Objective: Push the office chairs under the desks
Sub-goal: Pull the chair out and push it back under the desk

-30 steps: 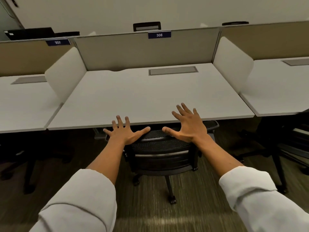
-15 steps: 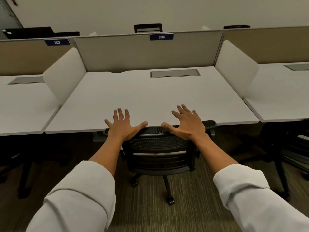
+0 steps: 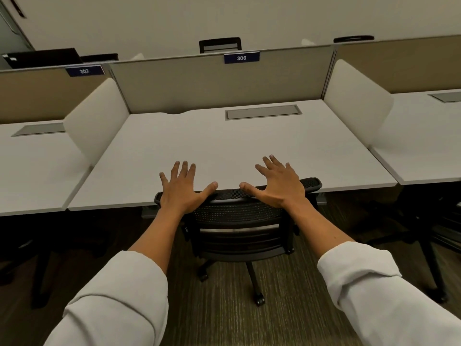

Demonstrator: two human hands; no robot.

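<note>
Head camera view, looking down over two outstretched arms in rolled white sleeves [image 3: 119, 293]. Both hands are spread wide with straight fingers, palms resting on the top edge of a black mesh office chair [image 3: 239, 221]. Left hand [image 3: 182, 188] presses the left part of the backrest top; right hand [image 3: 279, 186] presses the right part. Neither hand curls around the chair.

The chair stands at the front edge of a pale grey bench [image 3: 224, 146], its backrest top touching or just beside that edge; the seat is hidden beneath the benchtop. Its wheeled base shows on striped brown carpet [image 3: 224, 320].

A beige partition [image 3: 199, 81] runs along the back of the bench and carries a blue label reading 306 [image 3: 241, 57]. White side dividers [image 3: 97, 118] separate it from neighbouring benches on either side. A grey cable cover [image 3: 263, 112] sits flush in the benchtop near the partition. Another dark chair base [image 3: 424, 240] shows under the right-hand bench.
</note>
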